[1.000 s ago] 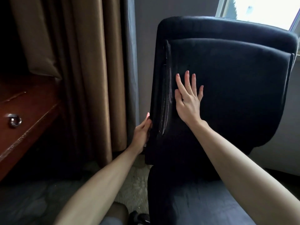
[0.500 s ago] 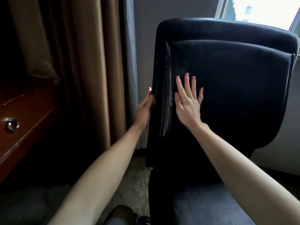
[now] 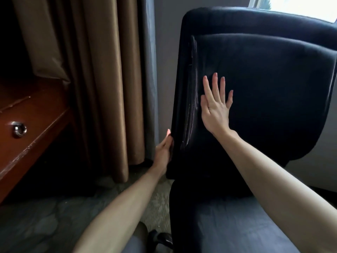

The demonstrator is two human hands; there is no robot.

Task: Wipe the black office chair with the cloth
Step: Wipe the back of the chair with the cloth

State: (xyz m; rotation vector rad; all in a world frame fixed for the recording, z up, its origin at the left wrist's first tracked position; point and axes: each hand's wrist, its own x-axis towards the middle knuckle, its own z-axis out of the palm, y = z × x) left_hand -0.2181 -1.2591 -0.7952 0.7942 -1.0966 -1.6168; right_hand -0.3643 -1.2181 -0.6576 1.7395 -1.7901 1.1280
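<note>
The black office chair (image 3: 273, 88) stands in front of me, its backrest upright and its seat (image 3: 228, 227) below. My right hand (image 3: 215, 110) lies flat on the left part of the backrest's front, fingers straight and spread. My left hand (image 3: 162, 154) is at the lower left side edge of the backrest. Its thumb lies along the edge and its fingers are hidden behind the chair. No cloth is visible in either hand or anywhere in view.
A reddish wooden desk (image 3: 36, 115) with a metal ring pull (image 3: 18, 129) stands at the left. Brown curtains (image 3: 102, 70) hang between it and the chair. A bright window (image 3: 300, 6) is behind the chair. Patterned carpet (image 3: 45, 216) lies below, with a black chair-base part (image 3: 160, 240).
My left hand slid up the backrest's side edge, then back down to its lower part. My right hand stayed flat on the backrest.
</note>
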